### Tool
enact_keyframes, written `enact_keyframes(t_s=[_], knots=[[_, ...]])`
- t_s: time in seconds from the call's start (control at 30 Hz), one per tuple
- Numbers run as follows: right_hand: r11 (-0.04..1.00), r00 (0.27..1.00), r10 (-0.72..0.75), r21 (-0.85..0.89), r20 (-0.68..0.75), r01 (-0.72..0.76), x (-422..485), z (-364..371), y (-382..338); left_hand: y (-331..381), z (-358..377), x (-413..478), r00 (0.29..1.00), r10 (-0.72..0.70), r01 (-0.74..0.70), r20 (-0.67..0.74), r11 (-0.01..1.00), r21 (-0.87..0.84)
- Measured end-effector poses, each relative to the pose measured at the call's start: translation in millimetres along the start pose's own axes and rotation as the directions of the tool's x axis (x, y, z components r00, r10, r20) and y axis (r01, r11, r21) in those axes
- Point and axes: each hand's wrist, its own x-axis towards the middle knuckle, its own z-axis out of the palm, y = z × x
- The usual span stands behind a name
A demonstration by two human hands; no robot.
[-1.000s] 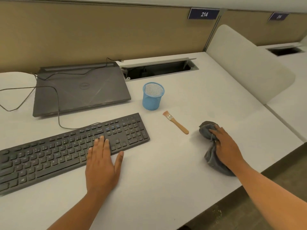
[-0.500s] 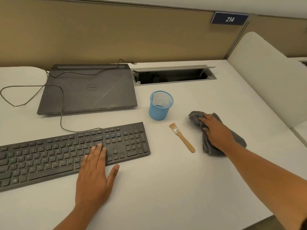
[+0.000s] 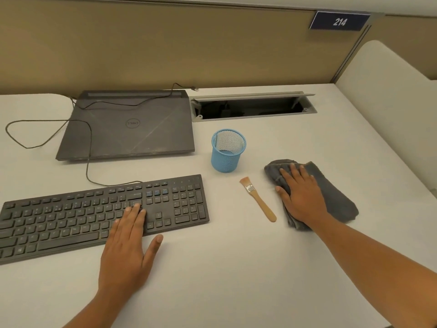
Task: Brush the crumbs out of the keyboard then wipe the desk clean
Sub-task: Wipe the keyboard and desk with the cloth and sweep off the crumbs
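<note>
A black keyboard (image 3: 71,214) lies on the white desk (image 3: 224,268) at the left. My left hand (image 3: 127,247) rests flat on its front edge, fingers straight over the keys. A small wooden-handled brush (image 3: 259,202) lies loose on the desk between the keyboard and a grey cloth (image 3: 335,197). My right hand (image 3: 301,195) presses flat on the cloth, fingers spread and pointing away from me. The cloth is bunched under the palm and spreads out to the right.
A blue mesh cup (image 3: 227,151) stands behind the brush. A closed dark laptop (image 3: 132,126) with a cable over it sits at the back left. An open cable hatch (image 3: 250,107) is at the back. A padded divider (image 3: 390,110) bounds the right side.
My right hand has slid the cloth away from the desk's front edge toward the back, close to the brush. My left hand stays on the keyboard.
</note>
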Motion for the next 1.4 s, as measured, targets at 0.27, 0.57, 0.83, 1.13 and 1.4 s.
enact_keyframes(t_s=[0.27,0.57,0.83,1.13,1.4], knots=[[1.000,1.000,-0.025,0.002,0.012,0.025,2.6,-4.6,-0.1,2.1,-1.9,0.4,1.000,0.004,-0.004,-0.014,1.000,0.013],[0.962,0.982,-0.052,0.255,-0.181,0.098,-9.0,-13.0,-60.5,3.6,-6.6,-0.9,1.000,-0.012,0.012,-0.028,1.000,-0.011],[0.938,0.987,0.049,0.348,-0.150,0.007,-28.6,3.7,-112.4,-8.1,-15.2,8.9,0.997,-0.057,0.058,-0.046,0.998,0.017],[0.925,0.980,0.194,0.341,-0.048,-0.166,-24.8,-10.0,-129.0,-32.1,-17.0,17.9,0.995,-0.079,0.082,-0.054,0.995,0.058],[0.840,0.964,0.264,0.499,-0.038,-0.211,-19.1,-28.3,-147.7,-34.1,-14.5,17.6,0.996,-0.076,0.078,-0.050,0.996,0.040]])
